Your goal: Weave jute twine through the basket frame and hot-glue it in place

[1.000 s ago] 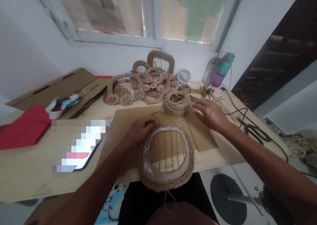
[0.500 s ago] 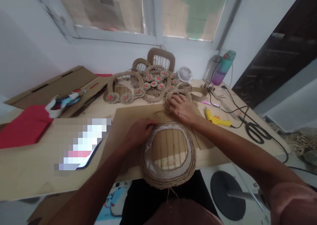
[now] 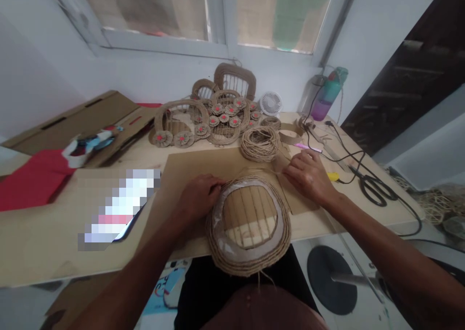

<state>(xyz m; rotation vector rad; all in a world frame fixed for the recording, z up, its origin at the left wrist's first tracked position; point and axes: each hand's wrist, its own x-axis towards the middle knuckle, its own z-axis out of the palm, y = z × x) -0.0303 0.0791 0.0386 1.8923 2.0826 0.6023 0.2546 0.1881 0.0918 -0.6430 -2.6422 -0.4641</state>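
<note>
Left grip (image 3: 201, 196) holds twine-wrapped frame (image 3: 249, 261) by its edge, right grip (image 3: 307, 177) pinches twine strand (image 3: 284, 155), twine coil (image 3: 259, 144) beyond and left of right grip

One head-worn camera gives the only view, looking forward and steeply down from above the person's lap (image 3: 198, 284). The near edge of the table (image 3: 39, 247) lies close below; the window (image 3: 225, 22) stands farther off, crossing the top.
</note>
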